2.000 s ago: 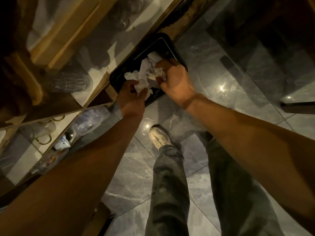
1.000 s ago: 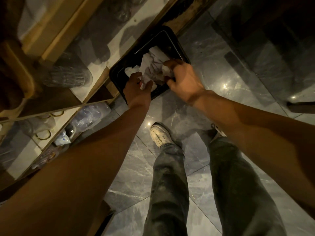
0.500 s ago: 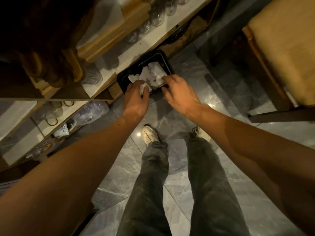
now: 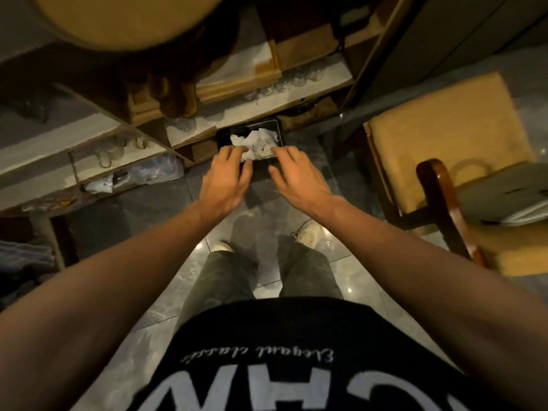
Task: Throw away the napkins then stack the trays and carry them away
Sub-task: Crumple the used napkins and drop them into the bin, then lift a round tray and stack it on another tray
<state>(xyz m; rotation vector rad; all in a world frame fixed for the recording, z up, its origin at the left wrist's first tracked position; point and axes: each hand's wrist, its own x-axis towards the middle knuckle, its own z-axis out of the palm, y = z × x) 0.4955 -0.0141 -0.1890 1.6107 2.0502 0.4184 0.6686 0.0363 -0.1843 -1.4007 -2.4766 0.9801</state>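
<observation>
White crumpled napkins (image 4: 257,143) sit in the black bin (image 4: 278,129), apparently discarded; left hand (image 4: 226,176) and right hand (image 4: 296,173) both released, empty. Tray stacking remains.

The napkins (image 4: 257,143) look like crumpled white paper, lying in a glossy black bin (image 4: 278,129) that seems plastic. The floor (image 4: 154,212) is polished grey marble-look tile with bright reflections. The shelf (image 4: 207,130) is matt wood; the chair (image 4: 444,134) has yellow cloth and glossy dark wood.
</observation>
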